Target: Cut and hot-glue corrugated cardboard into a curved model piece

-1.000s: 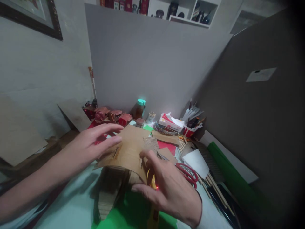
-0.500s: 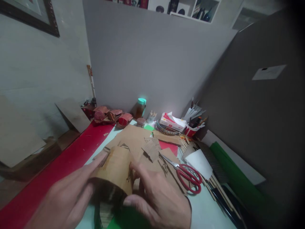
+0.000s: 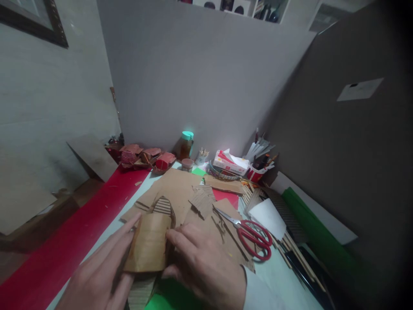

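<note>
Curved cardboard piece (image 3: 149, 249) now lower, nearer front of counter (image 3: 284, 275) than half second ago. Left hand (image 3: 97, 275) flat along its left edge, fingers extended. Right hand (image 3: 206, 267) pressing right edge, fingers bent, gripping nothing else. Red scissors (image 3: 254, 237) unmoved beside.

Head view, downward over desk (image 3: 284, 275)

Left hand (image 3: 97, 275) and right hand (image 3: 206, 269) both cut off by the bottom edge, wrists out of frame. Cardboard piece (image 3: 149, 249) hides its own underside and whatever the fingers (image 3: 180, 234) press beneath. Shelf items (image 3: 238, 6) cropped at top, unreadable.
</note>
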Demonstrator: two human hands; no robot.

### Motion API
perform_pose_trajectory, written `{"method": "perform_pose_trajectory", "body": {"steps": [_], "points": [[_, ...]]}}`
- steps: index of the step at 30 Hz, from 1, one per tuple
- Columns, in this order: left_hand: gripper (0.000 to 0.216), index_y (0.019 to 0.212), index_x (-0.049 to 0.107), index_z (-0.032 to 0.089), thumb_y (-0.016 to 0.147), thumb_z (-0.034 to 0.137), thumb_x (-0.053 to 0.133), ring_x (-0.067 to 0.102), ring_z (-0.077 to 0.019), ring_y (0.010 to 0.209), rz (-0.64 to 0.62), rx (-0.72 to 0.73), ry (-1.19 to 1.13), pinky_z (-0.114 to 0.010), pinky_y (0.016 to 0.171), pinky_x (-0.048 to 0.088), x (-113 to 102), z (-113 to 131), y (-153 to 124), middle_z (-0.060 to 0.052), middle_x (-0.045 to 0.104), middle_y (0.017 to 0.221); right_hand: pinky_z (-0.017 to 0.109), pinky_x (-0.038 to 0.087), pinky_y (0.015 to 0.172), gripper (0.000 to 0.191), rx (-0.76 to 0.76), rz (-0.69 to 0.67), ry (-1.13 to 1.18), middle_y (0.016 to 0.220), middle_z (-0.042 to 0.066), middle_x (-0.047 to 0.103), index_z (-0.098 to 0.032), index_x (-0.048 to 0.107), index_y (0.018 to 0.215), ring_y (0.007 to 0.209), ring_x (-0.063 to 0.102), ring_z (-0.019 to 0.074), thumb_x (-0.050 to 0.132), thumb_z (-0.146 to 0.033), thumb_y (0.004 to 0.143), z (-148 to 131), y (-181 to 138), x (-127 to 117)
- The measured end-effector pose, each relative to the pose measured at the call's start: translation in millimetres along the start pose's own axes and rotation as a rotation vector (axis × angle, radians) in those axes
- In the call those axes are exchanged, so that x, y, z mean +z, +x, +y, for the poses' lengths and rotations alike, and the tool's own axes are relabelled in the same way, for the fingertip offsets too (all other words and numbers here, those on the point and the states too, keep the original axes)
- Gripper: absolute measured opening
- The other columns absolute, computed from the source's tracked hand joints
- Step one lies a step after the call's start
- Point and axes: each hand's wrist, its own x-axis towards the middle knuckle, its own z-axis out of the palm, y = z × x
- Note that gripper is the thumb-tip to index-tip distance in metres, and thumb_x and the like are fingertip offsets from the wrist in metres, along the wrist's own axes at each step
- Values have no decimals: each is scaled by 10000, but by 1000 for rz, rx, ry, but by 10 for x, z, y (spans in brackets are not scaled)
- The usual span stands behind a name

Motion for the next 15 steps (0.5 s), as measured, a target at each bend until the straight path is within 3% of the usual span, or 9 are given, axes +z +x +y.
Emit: {"method": "perform_pose_trajectory", "body": {"steps": [2,5,9,15], "points": [[640,1547,241,240,926,184,383,596,-253,1281,-5,-23,16,-314,1097,435,18,14,23,-66,573,1455,346,549,717,401,0,-9,-33,1031,115,690,-107,618,1186,891,646,242,458,-443,1037,1,4,39],[529,1423,478,323,901,246,451,713,-270,1073,21,-134,-41,-326,856,601,12,69,130,-43,732,1200,355,533,698,314,5,-1,-102,969,107,689,-112,650,1085,855,631,246,419,-322,1060,-1,13,87],[393,1243,637,320,885,273,483,738,-255,917,51,-159,-99,-302,749,609,-21,130,283,-46,760,1013,336,514,673,216,-13,9,-165,928,96,684,-125,653,994,826,619,236,464,-220,1037,0,11,107],[368,1191,586,292,910,157,390,688,-211,771,60,-96,-15,-265,622,547,-39,125,218,-44,657,868,306,505,629,163,-16,36,-165,938,85,696,-125,654,1015,799,659,220,500,-177,1012,17,-19,103]]}}
